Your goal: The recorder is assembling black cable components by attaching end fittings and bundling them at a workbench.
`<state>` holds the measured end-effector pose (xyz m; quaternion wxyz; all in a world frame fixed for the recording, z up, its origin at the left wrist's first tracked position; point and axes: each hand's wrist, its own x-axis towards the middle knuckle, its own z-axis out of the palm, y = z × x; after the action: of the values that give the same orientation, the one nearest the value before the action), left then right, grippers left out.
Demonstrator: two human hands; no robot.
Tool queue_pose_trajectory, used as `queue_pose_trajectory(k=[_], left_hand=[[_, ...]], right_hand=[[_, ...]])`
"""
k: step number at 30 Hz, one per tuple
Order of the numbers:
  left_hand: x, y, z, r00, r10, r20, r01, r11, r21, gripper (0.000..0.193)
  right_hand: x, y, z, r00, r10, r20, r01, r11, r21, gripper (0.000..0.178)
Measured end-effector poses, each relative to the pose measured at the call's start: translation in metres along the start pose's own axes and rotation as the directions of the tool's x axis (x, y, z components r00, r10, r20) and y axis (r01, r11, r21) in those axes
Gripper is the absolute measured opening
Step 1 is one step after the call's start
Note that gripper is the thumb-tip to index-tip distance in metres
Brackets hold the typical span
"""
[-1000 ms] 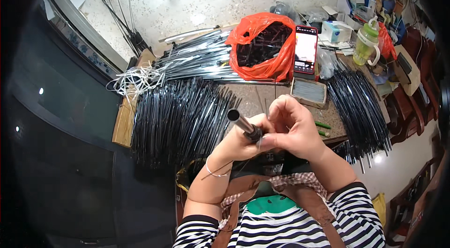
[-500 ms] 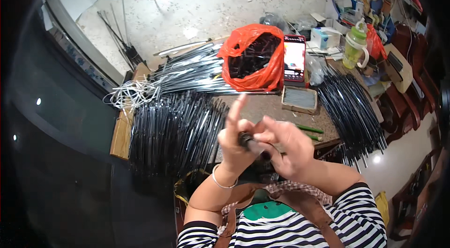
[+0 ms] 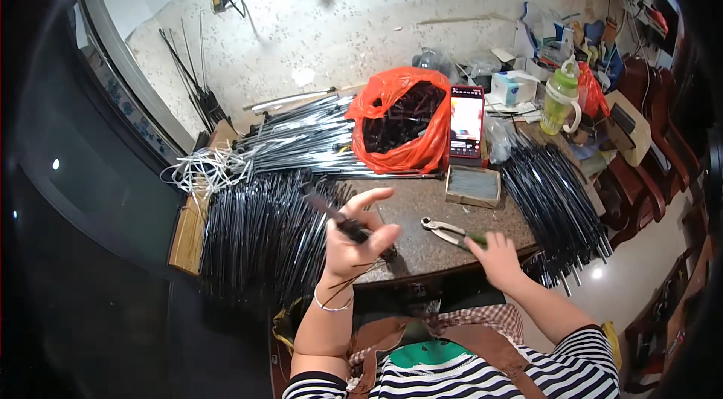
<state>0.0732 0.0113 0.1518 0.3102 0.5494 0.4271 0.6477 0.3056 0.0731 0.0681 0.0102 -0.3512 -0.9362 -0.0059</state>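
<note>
Fingers of the left hand [image 3: 354,244] pinch a thin black rod [image 3: 340,222], while the right hand [image 3: 493,257] closes its grip on green-handled metal pliers [image 3: 450,232] lying on the brown counter [image 3: 422,207].

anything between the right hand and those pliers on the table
Nothing visible: the right hand already rests on the green handle end of the pliers on the brown table. The left hand holds a thin black rod.

A heap of rods [image 3: 260,237] covers the table's [image 3: 422,207] left edge, another bundle [image 3: 553,207] its right. Pliers [image 3: 452,232] lie near the front edge; behind, a bag [image 3: 399,124] stands left of a phone [image 3: 467,122].
</note>
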Motion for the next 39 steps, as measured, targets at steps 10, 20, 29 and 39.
queue_pose_trajectory(k=[10,20,29,39], left_hand=[[-0.016,0.009,-0.022,1.0,0.019,-0.004,-0.019,0.993,0.12,0.09],[-0.02,0.016,-0.012,0.999,0.044,-0.02,-0.041,0.99,0.137,0.085],[-0.018,0.016,-0.011,0.99,-0.025,0.137,0.066,0.95,-0.307,0.092],[-0.017,0.019,-0.011,0.986,-0.025,-0.165,0.009,0.995,-0.097,0.068]], right_hand=[[0.006,-0.039,-0.059,0.954,-0.175,-0.245,0.281,0.22,0.934,0.013],[-0.006,-0.029,-0.102,0.624,-0.351,-0.699,0.449,0.892,-0.047,0.02],[-0.01,-0.034,-0.072,0.869,-0.474,0.142,-0.351,-0.387,0.853,0.021],[0.03,-0.033,-0.084,0.725,-0.206,-0.657,0.505,0.808,0.303,0.049]])
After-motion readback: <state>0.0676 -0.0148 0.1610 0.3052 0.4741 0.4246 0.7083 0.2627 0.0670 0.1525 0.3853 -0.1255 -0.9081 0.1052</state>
